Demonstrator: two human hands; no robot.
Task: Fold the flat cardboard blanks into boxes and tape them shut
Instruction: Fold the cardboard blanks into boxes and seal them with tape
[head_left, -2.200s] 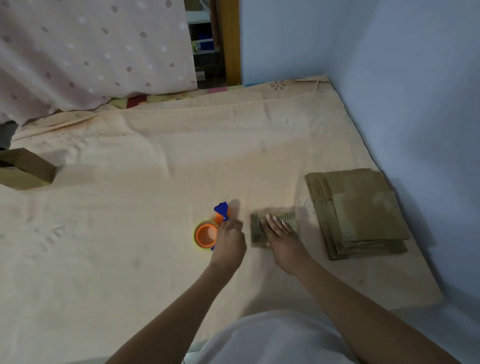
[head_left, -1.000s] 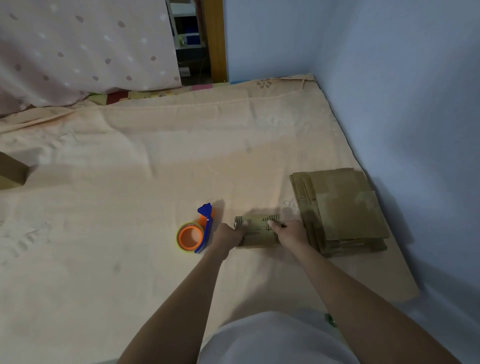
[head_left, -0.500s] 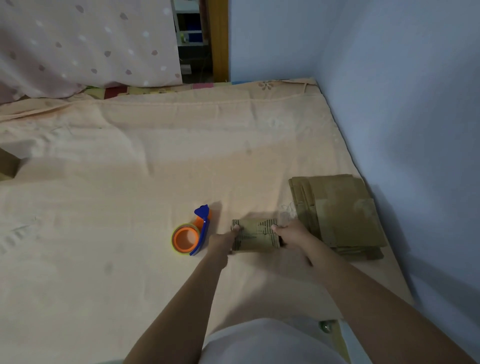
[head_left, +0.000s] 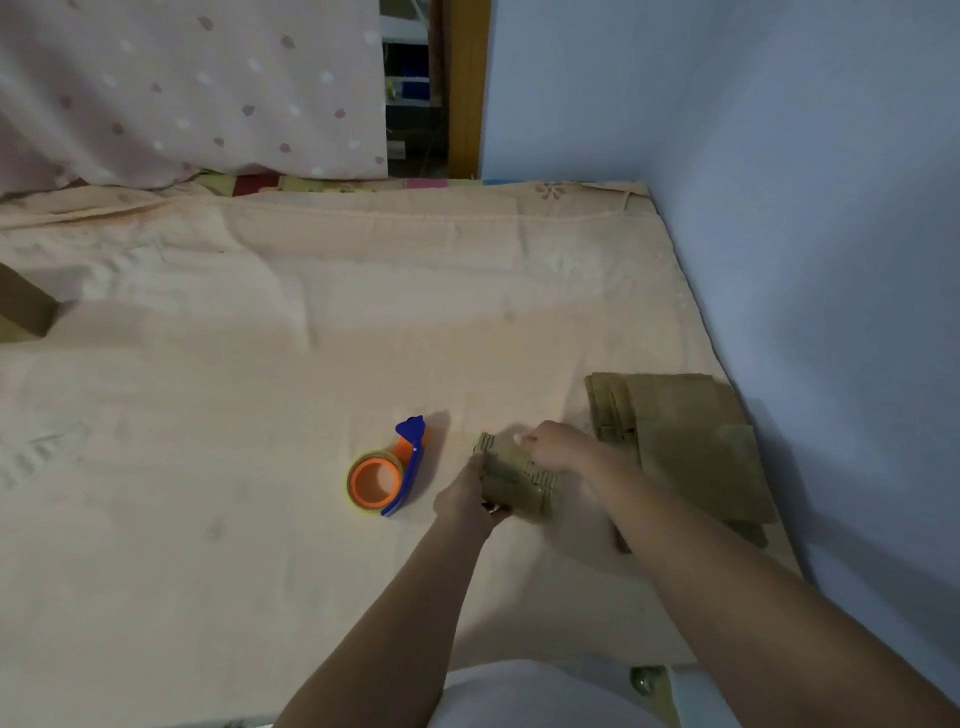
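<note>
The small cardboard blank (head_left: 514, 480), lying flat a moment earlier, is now gripped at both ends by the left hand (head_left: 467, 496) and right hand (head_left: 558, 447) and tilted up beside the stack of blanks (head_left: 685, 441) near the bed's (head_left: 208, 571) right edge, so folding is judged begun.

Dim, flat indoor light, bluish cast on pale blue wall (head_left: 810, 182) at right of frame. Soft shadows right of blue-and-orange tape dispenser (head_left: 387, 470) and under forearms. Hands motion-blurred at centre. Wide-angle bending at edges. No glare.
</note>
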